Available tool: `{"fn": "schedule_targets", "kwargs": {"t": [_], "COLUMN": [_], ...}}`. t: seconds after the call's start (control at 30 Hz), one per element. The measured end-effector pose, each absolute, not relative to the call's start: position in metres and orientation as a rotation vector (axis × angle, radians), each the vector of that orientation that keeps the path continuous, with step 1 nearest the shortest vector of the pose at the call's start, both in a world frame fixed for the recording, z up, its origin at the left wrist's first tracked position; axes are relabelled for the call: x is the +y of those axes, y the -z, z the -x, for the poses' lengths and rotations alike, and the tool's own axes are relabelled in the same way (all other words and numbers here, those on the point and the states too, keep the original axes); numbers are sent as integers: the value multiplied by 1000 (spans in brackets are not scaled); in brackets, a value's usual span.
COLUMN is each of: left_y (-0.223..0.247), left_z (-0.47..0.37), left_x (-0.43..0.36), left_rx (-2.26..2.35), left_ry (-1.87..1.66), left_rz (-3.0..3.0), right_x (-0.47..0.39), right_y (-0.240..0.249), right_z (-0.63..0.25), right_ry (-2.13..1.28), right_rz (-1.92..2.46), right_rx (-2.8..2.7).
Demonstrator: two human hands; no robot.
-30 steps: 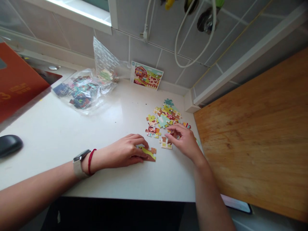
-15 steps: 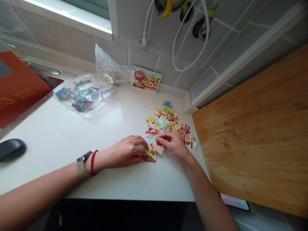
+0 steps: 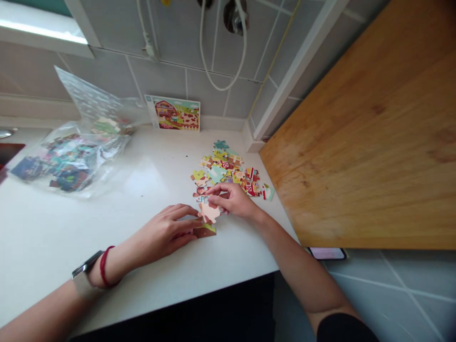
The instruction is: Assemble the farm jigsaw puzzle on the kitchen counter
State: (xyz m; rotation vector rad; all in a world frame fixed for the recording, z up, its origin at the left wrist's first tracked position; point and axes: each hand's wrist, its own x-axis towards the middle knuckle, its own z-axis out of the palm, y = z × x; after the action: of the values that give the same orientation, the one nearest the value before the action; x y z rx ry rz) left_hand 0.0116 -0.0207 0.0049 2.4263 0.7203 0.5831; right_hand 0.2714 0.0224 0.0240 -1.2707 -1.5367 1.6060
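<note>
My right hand (image 3: 233,202) pinches a cream puzzle piece (image 3: 211,213) with brown patches between thumb and fingers, tilted just above the table. Below it, a brown and yellow-green puzzle piece (image 3: 207,231) lies flat near the front of the table. My left hand (image 3: 176,228) grips that piece at its left side; its fingers cover part of it, and the fingertips come close to the cream piece. Just beyond my right hand spreads a pile of loose puzzle pieces (image 3: 217,175), partly hidden by the fingers.
A farm picture card (image 3: 174,114) leans on the tiled wall. To its left lies a clear plastic bag (image 3: 89,156) of puzzle pieces. A wooden board (image 3: 356,142) borders the white table (image 3: 149,280) on the right, with a phone (image 3: 327,253) beneath it. A white cable (image 3: 202,47) hangs above.
The view has swung right, so the mouse and most of the orange box have left it. My right hand still holds the cream piece, now more upright, beside my left hand.
</note>
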Motion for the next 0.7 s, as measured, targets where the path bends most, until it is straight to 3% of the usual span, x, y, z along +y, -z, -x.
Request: {"fn": "schedule_targets", "kwargs": {"t": [0.47,0.7], "left_y": [-16,-17], "left_z": [-16,-17], "left_x": [-20,-20], "left_rx": [763,788], "left_ry": [-487,-475], "left_rz": [-2442,-2431], "right_x": [20,22], "right_y": [-30,-32], "right_z": [-276,-276], "right_ry": [-1963,-1857], "right_rz": [1039,1000], "right_rx": [-1413,-1552]}}
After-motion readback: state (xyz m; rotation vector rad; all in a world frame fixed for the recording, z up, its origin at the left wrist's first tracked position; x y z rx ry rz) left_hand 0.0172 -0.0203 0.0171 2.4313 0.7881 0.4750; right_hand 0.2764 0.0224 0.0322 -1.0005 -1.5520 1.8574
